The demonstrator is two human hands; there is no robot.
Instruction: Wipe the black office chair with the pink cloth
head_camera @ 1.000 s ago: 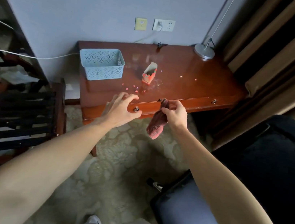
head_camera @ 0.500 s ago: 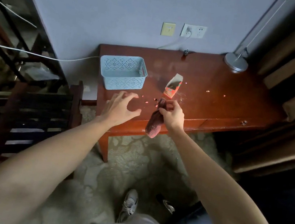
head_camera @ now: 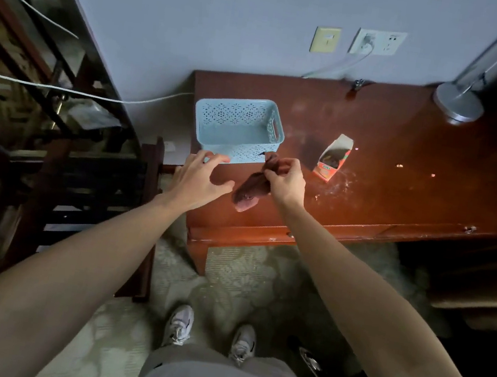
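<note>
Patterned carpet [head_camera: 227, 281] is seen underfoot, with two pale sneakers [head_camera: 178, 325] planted on it. Just beside the right foot, only a dark base part of the black office chair [head_camera: 310, 361] is made out.

Both bare forearms are stretched over the wooden desk [head_camera: 402, 178]. The left hand [head_camera: 200, 178] is held open, fingers spread and gripping nothing, close to the basket. The pink cloth [head_camera: 250, 188] is pinched at its top by the right hand [head_camera: 285, 179] and hangs over the desk top; whether its lower end touches the wood cannot be told.

Behind the hands, a light blue perforated basket [head_camera: 245, 154] is set, its inner floor in plain view. To its right, an opened carton [head_camera: 331, 158] stands with something dark inside, and small specks [head_camera: 341, 185] are scattered around it. A lamp base [head_camera: 458, 104] and a wall socket [head_camera: 378, 42] are seen farthest back.
</note>
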